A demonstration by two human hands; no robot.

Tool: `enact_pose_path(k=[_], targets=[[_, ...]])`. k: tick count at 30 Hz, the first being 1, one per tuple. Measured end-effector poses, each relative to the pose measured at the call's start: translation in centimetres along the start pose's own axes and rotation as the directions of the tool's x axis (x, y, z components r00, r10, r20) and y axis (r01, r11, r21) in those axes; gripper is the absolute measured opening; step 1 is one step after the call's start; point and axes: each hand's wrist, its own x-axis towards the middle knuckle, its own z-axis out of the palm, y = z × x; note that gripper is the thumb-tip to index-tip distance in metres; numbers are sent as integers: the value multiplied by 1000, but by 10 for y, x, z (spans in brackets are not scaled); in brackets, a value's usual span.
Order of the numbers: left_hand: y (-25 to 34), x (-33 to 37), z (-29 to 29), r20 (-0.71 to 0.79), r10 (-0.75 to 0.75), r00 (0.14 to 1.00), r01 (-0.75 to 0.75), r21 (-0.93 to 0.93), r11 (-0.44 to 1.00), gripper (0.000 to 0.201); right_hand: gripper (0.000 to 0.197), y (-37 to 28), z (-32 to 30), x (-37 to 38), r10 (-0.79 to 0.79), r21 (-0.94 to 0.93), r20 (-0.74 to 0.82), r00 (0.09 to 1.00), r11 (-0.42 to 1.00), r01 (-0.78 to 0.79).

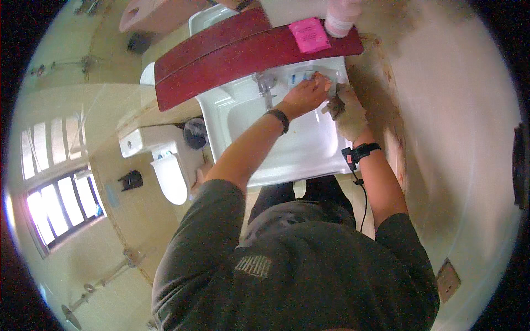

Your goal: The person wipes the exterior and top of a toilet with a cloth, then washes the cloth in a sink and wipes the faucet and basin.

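Note:
My left hand [305, 98], bare with a black band at the wrist, reaches over the back right corner of a white sink [237, 132]. Its fingers are bent together around something small; an orange patch shows at the fingertips, too blurred to name. Close beside it, at the sink's right rim, my right hand [351, 117] wears a pale glove. Its fingers are closed on a dark grey, crumpled-looking piece [334, 105], partly hidden by the glove. A small white and blue item [298, 78] lies on the back ledge, next to my left fingers. The metal tap [267, 85] stands left of both hands.
A dark red shelf [221, 66] runs above the sink's back, bearing a pink packet [309, 35] and a pink-white bottle [340, 19]. To the left stand a white toilet [168, 171] and a dark round bin [195, 133]. A wall rises close on the right.

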Motion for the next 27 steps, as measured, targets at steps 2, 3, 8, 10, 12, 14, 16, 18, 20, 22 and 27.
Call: enact_pose_path(k=[2,3,8,10,12,14,16,18,20,22,27], targets=[[8,13,17,79,-77,994,83,-72,994,40,28,-1,-16,-5,-124,-259,-3,992,958,119],[14,22,23,164,-130,978,152,-127,980,39,28,-3,-22,-2,-113,-273,-16,994,956,104],[1,-6,59,80,-184,980,139,393,909,25,33,-1,-15,18,-24,-124,121,992,992,39],[8,5,50,237,-286,928,259,138,956,33,32,-1,-24,9,32,82,99,995,996,-40],[6,-12,55,232,-425,875,451,-70,890,34,33,-2,-2,-16,-28,-1,105,994,1000,29],[28,-23,58,368,-465,805,534,-111,838,28,33,-15,17,-47,-48,-73,87,995,996,55],[82,-8,19,465,-352,813,529,-333,780,21,34,-25,-2,-84,-49,-14,-25,998,999,48],[116,-23,-13,588,-340,734,648,-454,611,21,36,-31,-11,-112,-51,58,-113,992,997,58],[118,-88,18,594,-434,678,715,-396,576,22,36,-31,-17,-123,22,253,-5,1000,967,-20],[112,-134,50,642,-526,558,812,-291,506,27,38,-30,-35,-142,71,422,69,995,902,-93],[62,-243,133,522,-852,-43,663,-623,-415,47,52,-36,2,-175,129,534,-5,992,839,-107]])
